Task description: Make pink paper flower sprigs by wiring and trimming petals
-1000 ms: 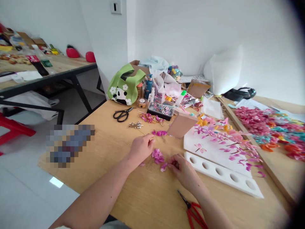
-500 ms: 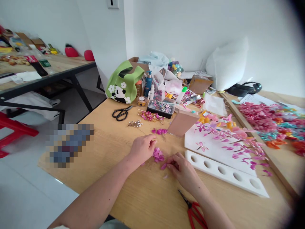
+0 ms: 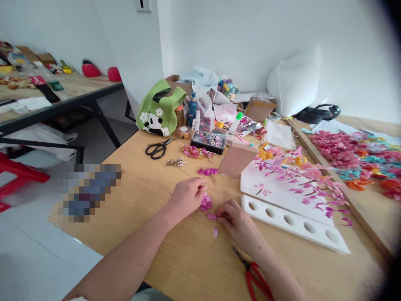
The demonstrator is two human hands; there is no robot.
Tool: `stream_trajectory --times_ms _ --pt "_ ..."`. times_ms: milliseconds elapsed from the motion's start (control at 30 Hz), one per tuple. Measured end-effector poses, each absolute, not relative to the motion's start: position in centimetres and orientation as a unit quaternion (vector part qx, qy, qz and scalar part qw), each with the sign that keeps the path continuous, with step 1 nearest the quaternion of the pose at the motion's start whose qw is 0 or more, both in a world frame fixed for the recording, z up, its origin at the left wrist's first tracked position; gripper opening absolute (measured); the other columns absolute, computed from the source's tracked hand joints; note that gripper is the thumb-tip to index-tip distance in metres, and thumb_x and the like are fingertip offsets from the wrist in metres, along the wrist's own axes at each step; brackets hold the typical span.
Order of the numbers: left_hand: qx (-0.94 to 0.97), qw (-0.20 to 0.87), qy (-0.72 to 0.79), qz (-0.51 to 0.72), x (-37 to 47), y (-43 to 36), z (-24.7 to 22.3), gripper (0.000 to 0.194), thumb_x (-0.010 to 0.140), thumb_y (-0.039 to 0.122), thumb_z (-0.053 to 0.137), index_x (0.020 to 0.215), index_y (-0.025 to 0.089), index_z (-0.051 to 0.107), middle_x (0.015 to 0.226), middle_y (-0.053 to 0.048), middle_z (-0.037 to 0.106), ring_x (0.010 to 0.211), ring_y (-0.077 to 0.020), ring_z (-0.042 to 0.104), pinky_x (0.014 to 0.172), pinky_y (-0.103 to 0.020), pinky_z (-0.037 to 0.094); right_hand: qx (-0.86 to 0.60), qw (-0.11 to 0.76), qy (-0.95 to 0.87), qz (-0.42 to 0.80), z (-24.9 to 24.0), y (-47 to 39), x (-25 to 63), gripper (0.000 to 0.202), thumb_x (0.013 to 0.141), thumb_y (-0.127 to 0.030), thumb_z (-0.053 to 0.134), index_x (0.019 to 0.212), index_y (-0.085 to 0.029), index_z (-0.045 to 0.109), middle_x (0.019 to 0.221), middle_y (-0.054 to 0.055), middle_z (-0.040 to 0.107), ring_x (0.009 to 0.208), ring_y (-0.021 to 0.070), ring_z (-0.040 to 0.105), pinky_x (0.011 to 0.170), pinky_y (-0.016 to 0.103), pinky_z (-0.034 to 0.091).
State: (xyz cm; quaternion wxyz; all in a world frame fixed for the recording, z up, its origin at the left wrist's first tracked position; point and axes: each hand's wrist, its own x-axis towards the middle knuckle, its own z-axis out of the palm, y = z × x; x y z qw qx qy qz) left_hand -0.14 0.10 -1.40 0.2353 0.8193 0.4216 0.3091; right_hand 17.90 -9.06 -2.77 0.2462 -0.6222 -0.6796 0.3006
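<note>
My left hand (image 3: 189, 195) is closed in a pinch above the table, beside a small pile of purple-pink petals (image 3: 206, 202). What its fingertips hold is too small to make out. Thumb and finger of my right hand (image 3: 234, 218) are pinched on one purple petal (image 3: 211, 216), just in front of the pile. A paler petal (image 3: 215, 233) lies loose on the wood nearer to me. Close to my right forearm are red-handled pliers or snips (image 3: 250, 267), partly hidden by the arm.
A white foam block with round holes (image 3: 290, 220) and pink-orange flower sprays (image 3: 308, 179) are on the right. Black scissors (image 3: 158, 148), a bead box (image 3: 209, 144), a small cardboard panel (image 3: 237, 159) and a green panda bag (image 3: 161, 110) stand farther back.
My right hand has shifted slightly, and the petal in its fingers now lies flatter. The loose petal shows more plainly. My left hand keeps its pinch; the whole view has moved a little.
</note>
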Motion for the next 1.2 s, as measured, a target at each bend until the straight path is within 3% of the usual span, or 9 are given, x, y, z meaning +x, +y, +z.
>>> stream_trajectory --times_ms 200,433,567,667,767,867,1033,1200 --pt "0.820 0.237 0.406 0.327 -0.1 -0.1 -1.4 0.021 0.086 0.017 0.052 0.102 0.019 0.066 0.089 -0.004 0.072 0.075 -0.0138 0.064 0.074 -0.023 0.049 -0.611 0.255 -0.685 0.303 -2.3 -9.3 17.2 0.018 0.088 -0.017 0.049 0.093 -0.023 0.065 0.092 0.004 0.054 0.081 0.0180 0.059 0.075 0.030 0.046" --pt "0.816 0.264 0.398 0.327 -0.1 -0.2 -1.0 0.020 0.087 0.017 0.052 0.101 0.018 0.066 0.089 -0.004 0.071 0.077 -0.0142 0.063 0.074 -0.024 0.048 -0.601 0.262 -0.679 0.331 -2.1 -9.5 17.2 0.015 0.085 -0.012 0.048 0.078 -0.021 0.058 0.090 0.003 0.054 0.076 0.0158 0.057 0.070 0.028 0.044" --pt "0.830 0.298 0.332 0.335 -0.2 -0.4 0.0 0.013 0.087 0.024 0.057 0.088 0.018 0.069 0.085 -0.004 0.068 0.084 -0.0158 0.059 0.079 -0.027 0.046 -0.599 0.267 -0.673 0.343 -1.4 -9.6 18.1 0.012 0.087 -0.016 0.045 0.079 -0.021 0.051 0.073 -0.001 0.054 0.065 0.0147 0.051 0.060 0.026 0.039" --pt "0.851 0.341 0.270 0.295 0.0 -0.9 0.7 0.014 0.080 0.032 0.068 0.082 0.018 0.070 0.079 -0.003 0.066 0.088 -0.0183 0.056 0.080 -0.028 0.044 -0.598 0.277 -0.665 0.352 -0.8 -9.8 18.3 0.010 0.090 -0.020 0.044 0.082 -0.022 0.051 0.069 -0.002 0.054 0.063 0.0144 0.049 0.058 0.026 0.037" --pt "0.845 0.386 0.282 0.239 0.4 -1.5 0.9 0.007 0.078 0.022 0.069 0.073 0.018 0.068 0.074 -0.002 0.064 0.084 -0.0172 0.054 0.074 -0.026 0.042 -0.586 0.320 -0.638 0.382 -0.5 -9.8 18.1 0.012 0.091 -0.027 0.046 0.084 -0.021 0.054 0.073 -0.001 0.055 0.067 0.0146 0.049 0.062 0.027 0.038" --pt "0.795 0.433 0.352 0.239 0.8 -2.0 0.8 0.011 0.079 0.015 0.062 0.068 0.016 0.064 0.075 -0.002 0.061 0.076 -0.0143 0.053 0.067 -0.024 0.040 -0.569 0.390 -0.575 0.440 -0.6 -9.7 17.8 0.016 0.090 -0.034 0.052 0.088 -0.020 0.059 0.079 0.001 0.059 0.074 0.0156 0.051 0.067 0.027 0.039" --pt "0.699 0.547 0.401 0.226 1.2 -2.1 0.7 0.014 0.080 0.025 0.057 0.070 0.015 0.061 0.066 0.001 0.055 0.061 -0.0109 0.045 0.058 -0.023 0.035 -0.557 0.438 -0.501 0.496 -1.2 -9.5 17.7 0.027 0.086 -0.043 0.058 0.078 -0.017 0.062 0.064 -0.003 0.049 0.061 0.0122 0.043 0.057 0.026 0.034" --pt "0.606 0.658 0.375 0.243 1.7 -2.3 0.4 0.020 0.073 0.030 0.062 0.063 0.014 0.056 0.060 0.004 0.049 0.058 -0.0090 0.040 0.057 -0.023 0.031 -0.539 0.473 -0.466 0.518 -1.4 -9.6 17.4 0.027 0.085 -0.041 0.059 0.072 -0.018 0.058 0.063 -0.003 0.049 0.060 0.0120 0.044 0.059 0.026 0.037"
